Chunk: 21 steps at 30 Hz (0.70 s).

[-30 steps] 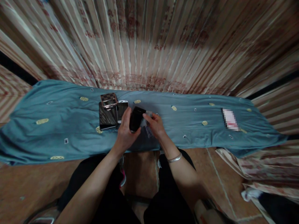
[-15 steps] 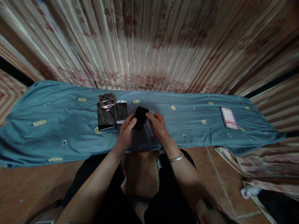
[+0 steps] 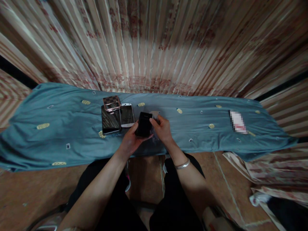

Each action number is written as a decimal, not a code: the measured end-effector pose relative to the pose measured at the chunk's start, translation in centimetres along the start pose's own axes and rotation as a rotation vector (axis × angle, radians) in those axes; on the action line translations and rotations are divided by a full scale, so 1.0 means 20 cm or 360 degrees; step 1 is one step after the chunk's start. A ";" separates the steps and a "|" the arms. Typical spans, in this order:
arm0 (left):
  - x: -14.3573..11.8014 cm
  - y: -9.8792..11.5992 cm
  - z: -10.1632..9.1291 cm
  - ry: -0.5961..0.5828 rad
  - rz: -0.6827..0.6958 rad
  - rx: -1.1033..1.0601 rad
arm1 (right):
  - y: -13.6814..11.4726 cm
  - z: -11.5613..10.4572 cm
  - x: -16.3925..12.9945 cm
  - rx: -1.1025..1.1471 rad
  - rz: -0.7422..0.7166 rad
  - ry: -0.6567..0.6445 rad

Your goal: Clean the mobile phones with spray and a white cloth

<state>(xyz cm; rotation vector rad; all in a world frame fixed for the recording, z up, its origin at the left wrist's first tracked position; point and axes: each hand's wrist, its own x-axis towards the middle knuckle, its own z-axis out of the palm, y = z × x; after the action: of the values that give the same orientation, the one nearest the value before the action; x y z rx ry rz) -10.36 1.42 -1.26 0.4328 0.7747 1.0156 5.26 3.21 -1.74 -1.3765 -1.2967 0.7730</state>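
Observation:
A black phone (image 3: pixel 144 123) lies in my left hand (image 3: pixel 131 140), with the fingers underneath and the thumb along its left edge. My right hand (image 3: pixel 163 129) is closed at the phone's right side, its thumb tip at the phone's edge. A thin clear plastic piece (image 3: pixel 155 114) shows by the right fingers; whether it is a case or a bag I cannot make out. Left of my hands lie a white phone (image 3: pixel 127 115) and a larger black phone (image 3: pixel 110 120). A checkered flip phone (image 3: pixel 112 103) with a shiny frame rests over the black one's top edge.
The things lie on a long narrow table under a teal cloth (image 3: pixel 79 128) with yellow prints. At the far right is a blurred pinkish-white item (image 3: pixel 238 122). A pleated curtain (image 3: pixel 154 48) hangs behind the table. Below are my legs and the brown tiled floor (image 3: pixel 218 179).
My left hand has slid further under the black phone, with its fingers now showing at the lower right. The phone has dipped slightly towards me. My right hand has barely shifted.

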 end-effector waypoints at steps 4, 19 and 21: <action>0.00 -0.01 -0.01 -0.0019 0.0038 0.0079 | 0.02 0.00 -0.02 -0.0336 -0.0215 -0.0015; 0.04 -0.05 -0.02 0.0208 0.0105 0.0026 | 0.01 0.04 -0.09 -0.0937 -0.0824 -0.0291; 0.04 -0.05 -0.02 0.0198 0.0140 0.0088 | 0.00 0.04 -0.09 -0.0956 -0.0828 -0.0319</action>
<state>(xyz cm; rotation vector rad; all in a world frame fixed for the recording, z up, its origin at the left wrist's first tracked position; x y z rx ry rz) -9.84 1.60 -2.61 0.4574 0.9031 1.1131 4.18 1.72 -2.36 -1.3306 -2.0483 0.1614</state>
